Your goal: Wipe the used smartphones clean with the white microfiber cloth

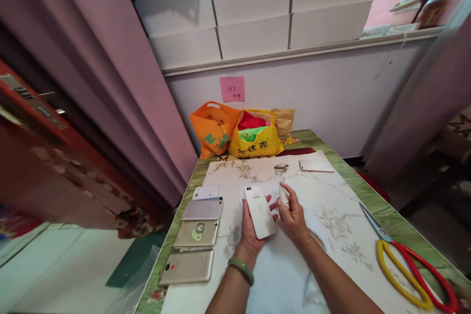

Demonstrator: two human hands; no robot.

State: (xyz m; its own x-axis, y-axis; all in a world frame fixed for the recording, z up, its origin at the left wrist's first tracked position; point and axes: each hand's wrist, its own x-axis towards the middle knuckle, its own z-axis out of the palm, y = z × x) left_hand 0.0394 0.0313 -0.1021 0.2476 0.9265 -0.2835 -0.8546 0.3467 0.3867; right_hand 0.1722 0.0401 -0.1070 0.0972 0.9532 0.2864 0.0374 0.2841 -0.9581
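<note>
My left hand, with a green bangle on its wrist, holds a white smartphone back side up above the table. My right hand is right beside the phone, fingers curled around a small white object that I cannot identify. Under both hands lies a white marble-patterned mat on the green table.
Several phones lie in a column at the mat's left edge, and another phone lies at the far right. Red and yellow scissors lie at the right. Orange and yellow bags stand at the table's far end against the wall.
</note>
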